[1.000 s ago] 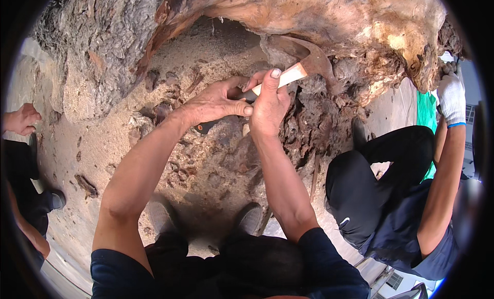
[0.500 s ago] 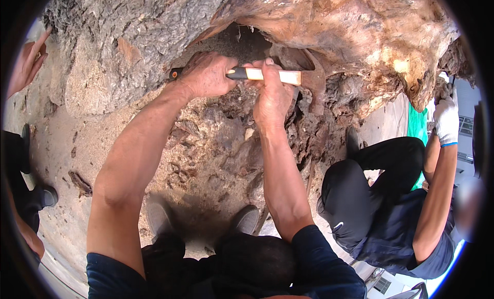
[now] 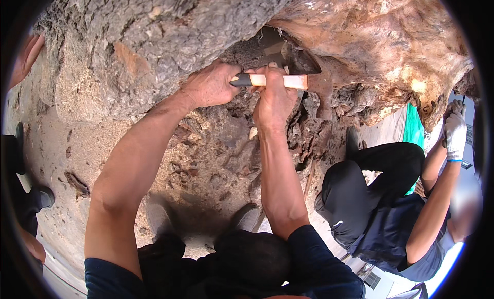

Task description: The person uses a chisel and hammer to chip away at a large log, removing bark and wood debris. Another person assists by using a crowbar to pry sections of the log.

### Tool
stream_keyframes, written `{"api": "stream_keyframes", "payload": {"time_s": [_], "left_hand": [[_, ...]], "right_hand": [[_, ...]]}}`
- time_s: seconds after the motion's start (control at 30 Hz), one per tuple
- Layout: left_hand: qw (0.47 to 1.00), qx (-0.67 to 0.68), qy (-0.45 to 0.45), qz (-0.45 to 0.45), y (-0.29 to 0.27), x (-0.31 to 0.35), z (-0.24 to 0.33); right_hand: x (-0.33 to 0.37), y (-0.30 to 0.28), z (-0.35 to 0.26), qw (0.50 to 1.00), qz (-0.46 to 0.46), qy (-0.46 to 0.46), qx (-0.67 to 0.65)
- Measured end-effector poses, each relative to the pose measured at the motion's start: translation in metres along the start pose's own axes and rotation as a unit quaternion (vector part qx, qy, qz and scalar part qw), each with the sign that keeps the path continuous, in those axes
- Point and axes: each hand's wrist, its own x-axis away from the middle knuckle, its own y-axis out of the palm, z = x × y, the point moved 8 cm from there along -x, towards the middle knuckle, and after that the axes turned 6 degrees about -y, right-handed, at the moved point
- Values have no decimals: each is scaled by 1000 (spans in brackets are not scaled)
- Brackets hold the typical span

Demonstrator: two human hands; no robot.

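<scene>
A claw-type hammer [image 3: 296, 81] with a black and pale orange handle and a rusty brown head lies crosswise before me. My left hand [image 3: 212, 86] is closed round the black grip end, whose butt is hidden. Nearer the head, my right hand [image 3: 275, 100] wraps the handle, its thumb over the top. Both hands are at a dark hollow under a large tree stump; grey bark [image 3: 170, 46] lies above my left hand, and bare orange-brown wood [image 3: 381, 36] is to the right. The hammer's head is beside the crumbly underside of this wood.
Sawdust and wood chips [image 3: 200, 160] cover the ground between my arms and shoes. At the right a person [image 3: 391, 211] crouches, a white-gloved hand [image 3: 455, 134] raised to the wood. Another person's hand [image 3: 28, 57] is at the left edge. A green cloth [image 3: 413, 126] hangs at the right.
The hammer and both hands have shifted slightly to the right in view. The butt of the handle, seen before, is now hidden. The bark fills more of the upper left.
</scene>
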Motion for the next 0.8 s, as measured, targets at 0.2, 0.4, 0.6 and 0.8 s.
{"api": "stream_keyframes", "payload": {"time_s": [0.2, 0.4, 0.6, 0.8], "left_hand": [[978, 193, -80, 8, 66, 40, 9], [994, -90, -56, 11, 24, 54, 1], [985, -160, 29, 51, -13, 25, 24], [992, -116, 44, 4, -20, -6, 29]], "right_hand": [[1, -21, -9, 991, -62, 28, 112], [31, -13, 17, 993, -84, 81, -4], [12, -2, -8, 998, -8, 28, -51], [-3, -2, -16, 999, -1, -9, -51]]}}
